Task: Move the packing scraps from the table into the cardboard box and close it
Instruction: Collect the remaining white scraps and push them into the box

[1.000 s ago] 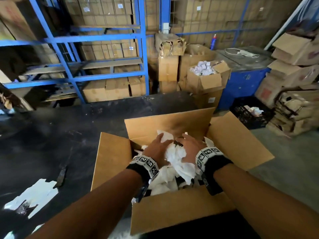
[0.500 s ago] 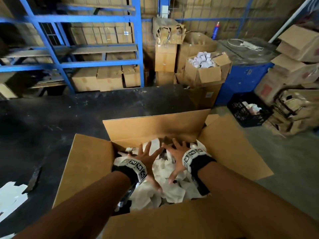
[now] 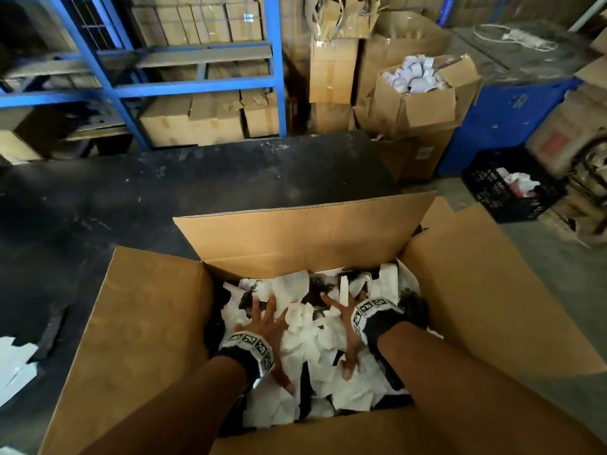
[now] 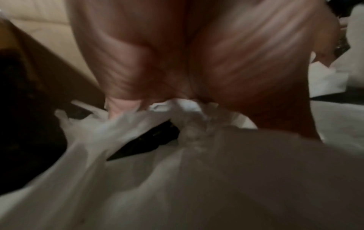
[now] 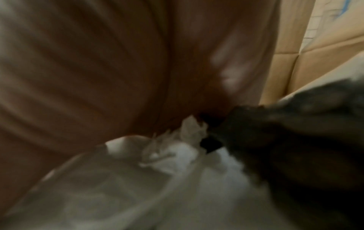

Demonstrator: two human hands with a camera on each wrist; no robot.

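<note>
Both hands press flat, fingers spread, on the white packing scraps (image 3: pixel 305 343) inside the cardboard box (image 3: pixel 147 323): left hand (image 3: pixel 266 326), right hand (image 3: pixel 345 326). All four flaps stand open, splayed outward. More scraps (image 3: pixel 14 366) lie on the dark bench (image 3: pixel 164 198), left of the box.

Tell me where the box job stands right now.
Done: a heap of white scraps already lies in the cardboard box. In hand: the left hand and right hand press it down with spread fingers. Left: some white scraps lie on the table, and all the flaps stand open.
</note>
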